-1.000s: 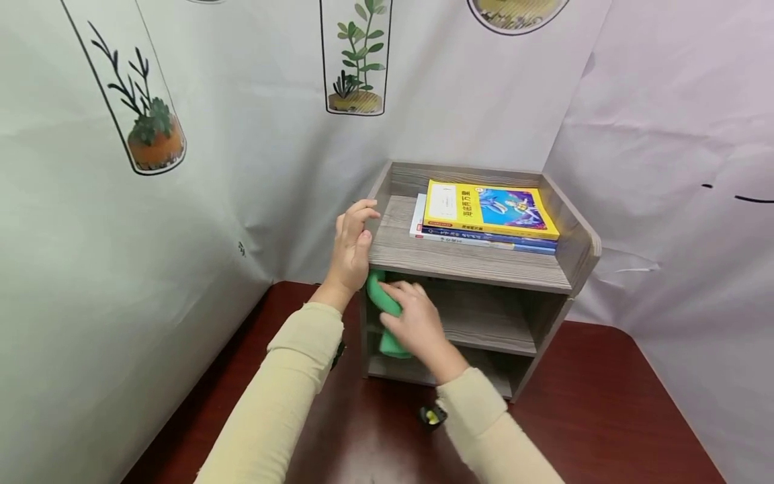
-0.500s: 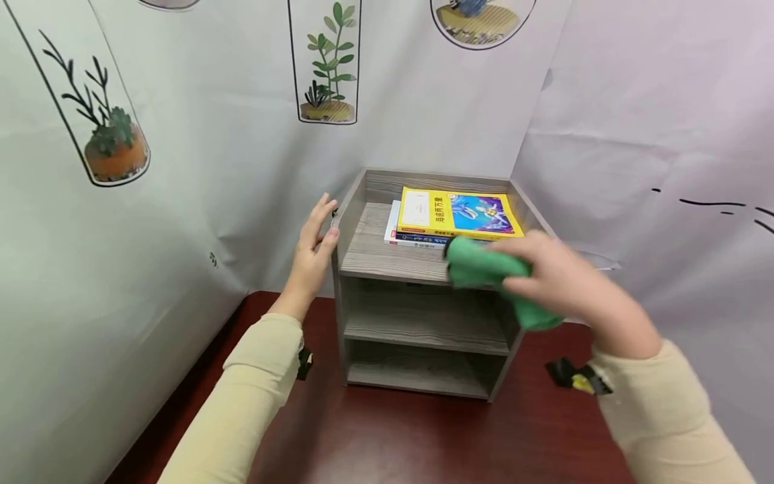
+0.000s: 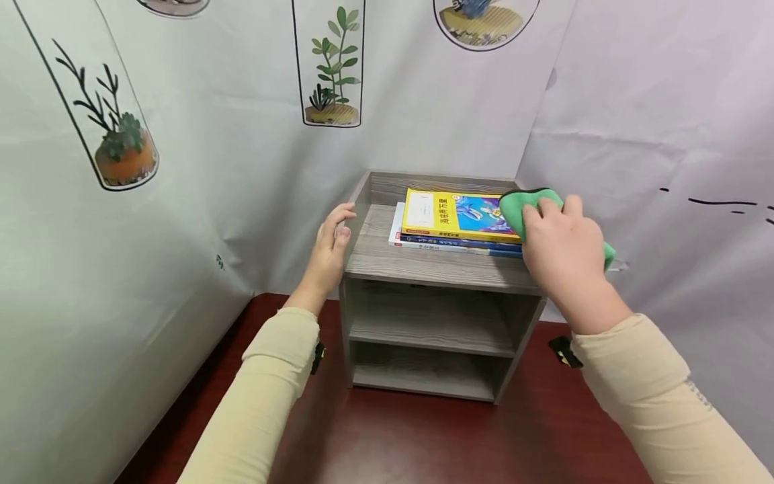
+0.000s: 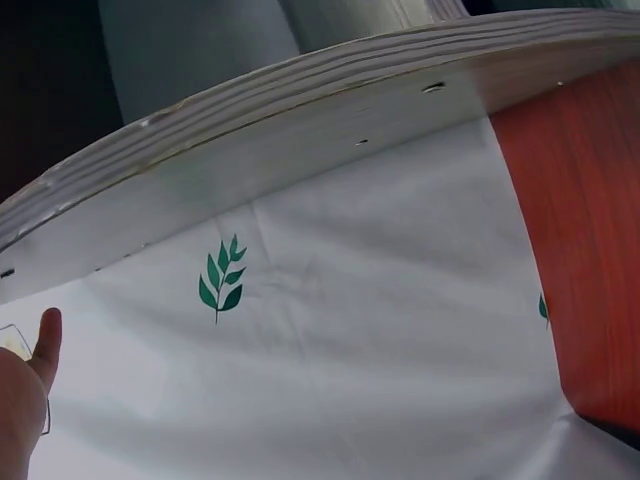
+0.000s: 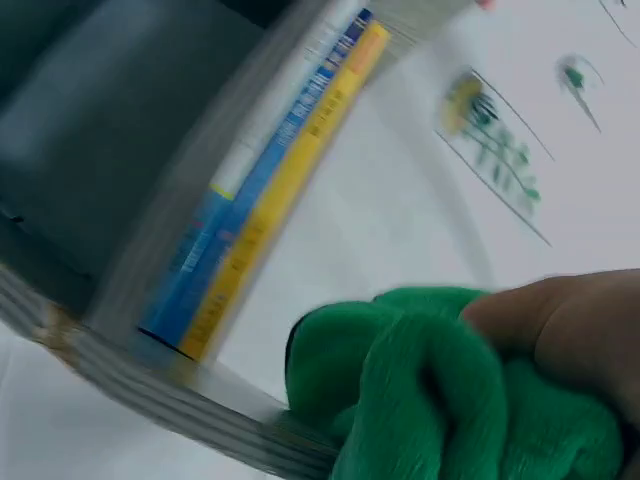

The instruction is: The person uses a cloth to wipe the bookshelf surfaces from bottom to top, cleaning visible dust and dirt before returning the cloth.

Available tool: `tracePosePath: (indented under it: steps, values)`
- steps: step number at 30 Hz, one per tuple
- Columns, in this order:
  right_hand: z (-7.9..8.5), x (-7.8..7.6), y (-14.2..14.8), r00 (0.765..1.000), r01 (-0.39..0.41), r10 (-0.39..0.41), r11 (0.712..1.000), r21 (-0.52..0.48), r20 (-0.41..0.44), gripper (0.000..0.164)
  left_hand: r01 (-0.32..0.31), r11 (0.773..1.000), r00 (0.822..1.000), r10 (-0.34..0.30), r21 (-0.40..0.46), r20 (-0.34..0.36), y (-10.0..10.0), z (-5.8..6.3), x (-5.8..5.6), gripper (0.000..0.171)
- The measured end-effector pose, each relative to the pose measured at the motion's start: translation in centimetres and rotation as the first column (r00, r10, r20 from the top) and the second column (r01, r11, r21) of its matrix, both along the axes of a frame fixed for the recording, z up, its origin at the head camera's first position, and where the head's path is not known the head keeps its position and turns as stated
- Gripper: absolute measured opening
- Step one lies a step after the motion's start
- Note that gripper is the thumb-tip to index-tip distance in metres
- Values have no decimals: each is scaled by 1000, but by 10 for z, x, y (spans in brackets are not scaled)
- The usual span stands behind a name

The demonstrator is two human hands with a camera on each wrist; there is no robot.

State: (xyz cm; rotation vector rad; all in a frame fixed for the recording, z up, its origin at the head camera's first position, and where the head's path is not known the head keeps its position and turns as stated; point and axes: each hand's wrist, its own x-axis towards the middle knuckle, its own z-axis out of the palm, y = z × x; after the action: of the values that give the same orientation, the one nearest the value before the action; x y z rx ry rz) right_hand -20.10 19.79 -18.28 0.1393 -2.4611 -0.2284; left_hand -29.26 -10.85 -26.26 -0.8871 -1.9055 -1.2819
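A green cloth [image 3: 514, 205] is gripped in my right hand [image 3: 565, 252], bunched under the fingers at the right side panel of a small grey wood-grain shelf [image 3: 441, 272]. In the right wrist view the folded cloth [image 5: 440, 390] covers part of that panel's edge. My left hand [image 3: 329, 252] rests at the top of the left side panel, fingers loosely bent and holding nothing. Only one of its digits shows in the left wrist view. On the shelf's top lies a stack of books [image 3: 459, 218], the uppermost one yellow; the right hand partly hides their right end.
Below the top are two open compartments [image 3: 429, 312]. The shelf stands on a dark red table [image 3: 417, 437]. White sheeting [image 3: 242, 154] printed with plants hangs close behind and on both sides.
My right hand has brought the cloth out of the upper compartment's left side, up and across to the right side panel. My left hand stays by the left panel. The head view has shifted slightly.
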Motion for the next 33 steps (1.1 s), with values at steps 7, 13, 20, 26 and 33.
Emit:
tracePosePath:
  steps: [7,13,20,26,33]
  values:
    - [-28,-7,1,996,54,-43,988,146,-79,20,-6,1000,995,6,-1,-104,-2,-21,-22,28]
    - [-40,-11,2,978,61,-3,961,268,-210,15,-21,1000,990,22,5,-142,-2,-22,-24,40]
    - [-46,-13,-2,971,74,9,938,339,-237,17,-45,999,987,48,19,-154,-2,-20,-26,47]
    - [-47,-16,-9,981,142,-72,896,421,-179,18,-89,996,985,87,-8,-149,-8,-19,-26,48]
    - [-53,-14,-14,986,164,-152,845,508,-64,18,-138,990,982,131,-36,-138,-9,-19,-27,48]
